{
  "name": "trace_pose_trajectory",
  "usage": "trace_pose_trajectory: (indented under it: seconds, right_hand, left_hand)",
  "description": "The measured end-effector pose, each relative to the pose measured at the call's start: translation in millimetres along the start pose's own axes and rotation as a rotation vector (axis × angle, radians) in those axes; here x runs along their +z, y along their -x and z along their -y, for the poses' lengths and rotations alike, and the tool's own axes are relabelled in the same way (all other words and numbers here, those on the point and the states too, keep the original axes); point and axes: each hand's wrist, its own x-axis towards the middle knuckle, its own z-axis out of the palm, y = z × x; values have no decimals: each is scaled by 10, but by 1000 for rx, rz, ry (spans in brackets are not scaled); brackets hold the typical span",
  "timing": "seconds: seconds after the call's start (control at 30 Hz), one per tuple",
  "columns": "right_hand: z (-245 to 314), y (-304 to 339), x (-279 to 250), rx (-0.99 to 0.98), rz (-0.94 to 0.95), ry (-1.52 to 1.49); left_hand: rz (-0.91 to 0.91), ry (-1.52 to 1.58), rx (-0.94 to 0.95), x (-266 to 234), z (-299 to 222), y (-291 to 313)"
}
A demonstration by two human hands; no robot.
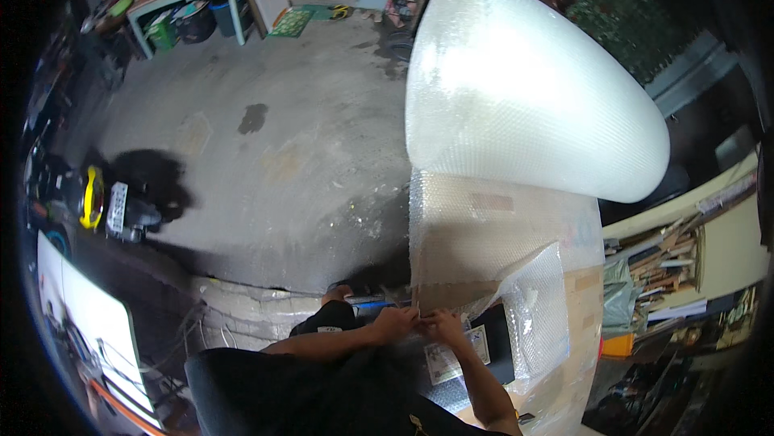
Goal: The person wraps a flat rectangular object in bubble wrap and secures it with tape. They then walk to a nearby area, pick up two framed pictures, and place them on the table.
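Close together at the near left edge of the table (pixel 584 307) are my left hand (pixel 395 324) and my right hand (pixel 442 328). Both have their fingers drawn in, almost meeting; whatever is pinched between them is too small to make out. A thin blue strip (pixel 372 304) shows just left of my left hand. Under my right forearm lies a flat light panel with printed pictures (pixel 446 362), beside a black board (pixel 500 339). A loose flap of bubble wrap (pixel 538 307) rises along the black board's right side, and more bubble wrap (pixel 451 230) covers the table beyond my hands.
A huge roll of bubble wrap (pixel 532 89) sits at the table's far end. Right of the table is a rack of wood offcuts (pixel 669 262). A motorbike (pixel 113 202) and a white panel (pixel 89 315) stand left. Across the concrete floor (pixel 298 154) is a pale table (pixel 185 0).
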Motion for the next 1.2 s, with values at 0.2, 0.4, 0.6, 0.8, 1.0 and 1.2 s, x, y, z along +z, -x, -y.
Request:
trace_pose_trajectory:
  seconds: [0.2,0.4,0.6,0.8,1.0,1.2]
  right_hand:
    - [94,-107,-194,-76,92,50]
    - [115,-49,-126,-69,74,25]
    - [73,-48,-96,-146,47,68]
    - [126,111,-26,-108,-128,114]
    - [73,50,-67,-233,-299,-77]
    - [86,42,-83,39,-404,85]
  left_hand:
    - [51,24,-134,9,-82,39]
    - [219,274,-477,13,-134,-16]
    - [70,329,-403,687,236,-53]
    - [341,451,-500,567,263,-126]
    - [521,502,-593,675,323,-88]
    - [510,619,-959,871,430,-394]
